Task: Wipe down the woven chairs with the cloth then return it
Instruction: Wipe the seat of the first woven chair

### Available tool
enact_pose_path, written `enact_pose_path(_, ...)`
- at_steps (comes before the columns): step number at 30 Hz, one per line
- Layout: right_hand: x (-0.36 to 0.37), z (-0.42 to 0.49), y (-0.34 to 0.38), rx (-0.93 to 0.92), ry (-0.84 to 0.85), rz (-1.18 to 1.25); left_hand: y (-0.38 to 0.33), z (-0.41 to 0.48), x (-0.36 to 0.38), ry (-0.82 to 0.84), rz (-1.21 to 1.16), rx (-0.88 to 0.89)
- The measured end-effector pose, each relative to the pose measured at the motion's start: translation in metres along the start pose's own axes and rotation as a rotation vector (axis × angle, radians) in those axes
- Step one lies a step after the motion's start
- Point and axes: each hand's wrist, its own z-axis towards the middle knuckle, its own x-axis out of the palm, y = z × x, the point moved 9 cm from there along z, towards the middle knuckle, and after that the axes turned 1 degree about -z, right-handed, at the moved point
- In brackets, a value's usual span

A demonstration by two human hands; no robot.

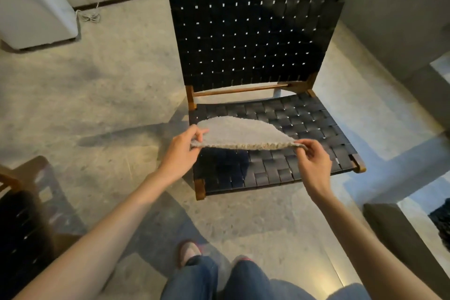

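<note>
A low chair (255,39) with a black woven seat and back on a wooden frame stands in front of me. Above its seat I hold a pale grey fluffy cloth (239,133) stretched flat between both hands. My left hand (186,147) pinches the cloth's left corner. My right hand (313,161) pinches its right corner. The cloth hovers over the seat's front half and is apart from the weave. A second woven chair (26,221) shows partly at the lower left edge.
The floor is grey concrete. A white appliance (31,5) with a coiled cable (90,16) stands at the back left. A dark grey sofa or block (399,17) fills the right side. My feet and jeans (207,273) are at the bottom.
</note>
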Motion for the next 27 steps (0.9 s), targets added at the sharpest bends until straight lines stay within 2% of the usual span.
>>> enact_pose_path(4, 0.027, 0.002, -0.058, -0.04, -0.004, 0.0, 0.055, 0.0, 0.052, 0.059, -0.145, 0.004)
enact_pose_path(7, 0.053, 0.008, -0.099, -0.148, 0.0, -0.05, 0.1, 0.003, 0.08, -0.054, -0.189, 0.029)
enact_pose_path(10, 0.077, 0.025, -0.14, -0.205, -0.032, 0.025, 0.14, 0.009, 0.109, -0.174, -0.225, 0.052)
enact_pose_path(16, 0.114, 0.07, -0.174, -0.343, -0.107, -0.031, 0.177, 0.058, 0.152, -0.161, -0.351, 0.13)
enact_pose_path(18, 0.124, 0.09, -0.183, -0.334, -0.12, -0.17, 0.184, 0.085, 0.163, -0.147, -0.27, 0.137)
enact_pose_path(23, 0.14, 0.121, -0.215, -0.253, -0.127, -0.588, 0.198, 0.125, 0.192, -0.161, 0.166, 0.067)
enact_pose_path(27, 0.146, 0.127, -0.225, -0.228, -0.151, -0.701, 0.202, 0.13, 0.191, -0.256, 0.207, 0.022)
